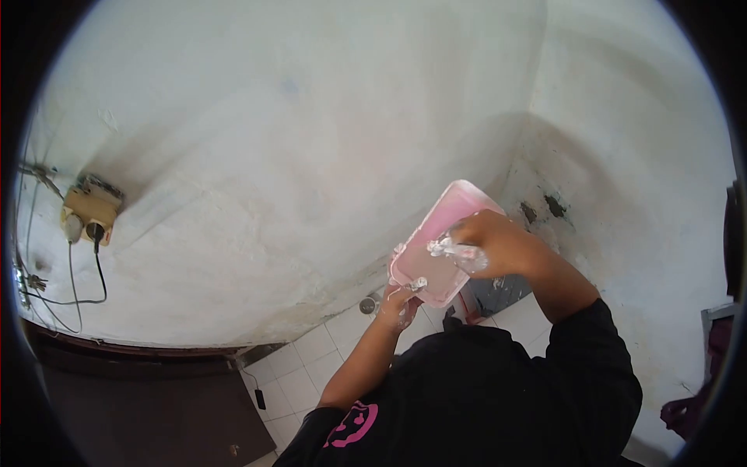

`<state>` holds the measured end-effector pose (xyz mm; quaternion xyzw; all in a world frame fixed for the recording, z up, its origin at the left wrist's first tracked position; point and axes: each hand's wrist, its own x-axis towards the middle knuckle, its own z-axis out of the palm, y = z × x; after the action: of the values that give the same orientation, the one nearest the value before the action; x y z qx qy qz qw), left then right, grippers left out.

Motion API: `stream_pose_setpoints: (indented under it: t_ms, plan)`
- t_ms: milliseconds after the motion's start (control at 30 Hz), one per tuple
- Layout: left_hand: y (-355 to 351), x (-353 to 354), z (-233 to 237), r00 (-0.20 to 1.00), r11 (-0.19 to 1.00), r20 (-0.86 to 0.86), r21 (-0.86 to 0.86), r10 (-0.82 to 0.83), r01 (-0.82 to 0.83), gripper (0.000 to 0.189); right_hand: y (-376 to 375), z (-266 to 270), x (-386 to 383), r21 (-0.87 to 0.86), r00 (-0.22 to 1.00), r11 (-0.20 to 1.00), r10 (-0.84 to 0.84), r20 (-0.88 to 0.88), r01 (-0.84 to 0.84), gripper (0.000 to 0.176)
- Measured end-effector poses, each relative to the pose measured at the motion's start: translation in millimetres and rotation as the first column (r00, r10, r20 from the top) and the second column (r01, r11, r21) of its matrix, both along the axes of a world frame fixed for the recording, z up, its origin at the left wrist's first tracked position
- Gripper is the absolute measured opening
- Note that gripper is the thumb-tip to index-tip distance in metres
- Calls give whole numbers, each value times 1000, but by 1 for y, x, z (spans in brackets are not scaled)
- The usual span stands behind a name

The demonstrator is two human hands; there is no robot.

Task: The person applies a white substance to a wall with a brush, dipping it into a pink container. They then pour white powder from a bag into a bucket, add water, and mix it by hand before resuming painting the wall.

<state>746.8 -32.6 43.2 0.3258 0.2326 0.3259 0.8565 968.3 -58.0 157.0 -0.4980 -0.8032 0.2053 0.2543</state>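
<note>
A pink rectangular plastic tray (449,212) is held in front of my body, tilted, with a pale whitish layer inside it. My left hand (401,302) grips its lower-left edge, the thumb over the rim and smeared with white paste. Over the right side of the tray is my right hand (475,245). Its fingers are bent together toward the tray's inside and coated in white paste. Whether they hold anything besides paste cannot be made out.
A whitish wall (257,156) with patchy paint stands ahead, with chipped holes (554,206) near the corner. At left hangs a socket box (92,212) with plugs and cables. Below are a dark brown surface (148,405), white floor tiles (299,387) and a small round container (367,305).
</note>
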Motion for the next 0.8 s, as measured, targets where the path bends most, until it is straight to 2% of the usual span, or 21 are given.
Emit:
stream_pose_setpoints:
  t_ms: [33, 67, 133, 167, 200, 233, 267, 300, 333, 400, 533, 600, 733, 800]
  plan:
    - [8, 12, -1, 1000, 1000, -12, 12, -3, 3, 64, 2, -11, 20, 150, 981, 988, 55, -184, -28, 19]
    - [13, 17, -4, 999, 1000, -32, 28, 14, -13, 65, 6, -16, 35, 157, 979, 987, 56, -195, -25, 19]
    - [16, 21, -8, 998, 999, -55, 42, 34, -32, 66, 7, -25, 60, 192, 902, 979, 148, -405, -74, 12]
    - [19, 24, -8, 998, 1000, -59, 22, 14, -12, 66, -5, -38, 67, 228, 841, 965, 17, -541, 127, 15]
    - [21, 27, -9, 998, 1000, -61, -1, -8, 8, 66, -7, -51, 67, 217, 836, 967, 9, -548, 132, 15]
    - [23, 32, -8, 998, 1000, -68, -7, -13, 13, 66, -6, -66, 69, -100, 386, 978, -165, -908, 184, 19]
    - [25, 38, -5, 997, 1000, -77, 17, -9, 11, 66, -5, -78, 70, -385, -183, 921, -370, -911, 53, 23]
    - [24, 40, -4, 996, 999, -88, 42, -6, 9, 66, -4, -87, 71, -354, -317, 934, -322, -892, 47, 30]
    - [23, 40, -1, 995, 999, -96, 40, -13, 17, 66, -5, -92, 69, -357, -326, 933, -322, -889, 51, 30]
    - [23, 43, 3, 978, 993, -204, 113, 46, -23, 66, -6, -99, 68, -403, -497, 915, -345, -796, 9, 27]
    - [27, 45, -16, 981, 996, -194, 81, -24, 40, 64, -6, -110, 74, -386, -515, 922, -324, -794, 15, 30]
    - [27, 40, -31, 992, 1000, -122, -6, -26, 26, 62, -3, -112, 76, -370, -521, 929, -307, -797, 20, 37]
    - [15, 29, -41, 991, 999, -136, -36, 2, -7, 63, 13, -140, 97, -304, -529, 951, -283, -800, -49, 44]
    - [8, 19, -43, 986, 997, -161, -55, 49, -58, 66, 28, -157, 104, -412, -549, 911, -337, -765, 14, 47]
